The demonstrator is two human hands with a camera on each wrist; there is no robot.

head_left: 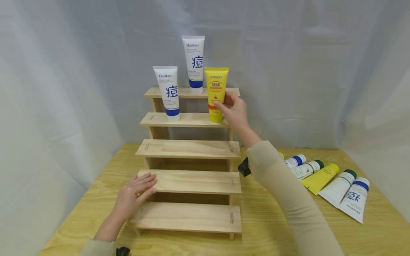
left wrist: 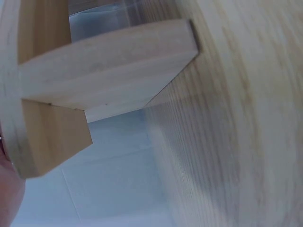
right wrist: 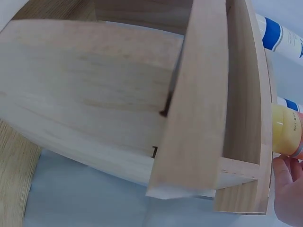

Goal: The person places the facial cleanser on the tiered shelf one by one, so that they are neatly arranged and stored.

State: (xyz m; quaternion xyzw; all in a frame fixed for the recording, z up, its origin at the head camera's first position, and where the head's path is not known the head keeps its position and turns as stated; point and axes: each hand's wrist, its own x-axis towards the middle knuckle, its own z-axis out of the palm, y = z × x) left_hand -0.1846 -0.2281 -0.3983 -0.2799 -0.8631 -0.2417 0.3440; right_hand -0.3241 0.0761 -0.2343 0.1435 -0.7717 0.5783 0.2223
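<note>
Pinching the yellow tube [head_left: 216, 80] between thumb and fingers of the right hand [head_left: 235, 109], held it upright at the second tier [head_left: 193, 120] from the top (could not tell whether quite resting there). Rested the left hand [head_left: 134, 193], with fingers close together, at the left end of the wooden stand's [head_left: 192, 217] second-lowest tier [head_left: 198, 181] — saw a white tube [head_left: 166, 85] standing left of the yellow one, a second white tube [head_left: 193, 53] on the top tier [head_left: 179, 91] — and more tubes [head_left: 320, 177] lying on the table [head_left: 266, 220].

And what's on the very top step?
One white tube stands there. Another white tube, the yellow tube and right hand hide parts of that step; those I can't see.
</note>
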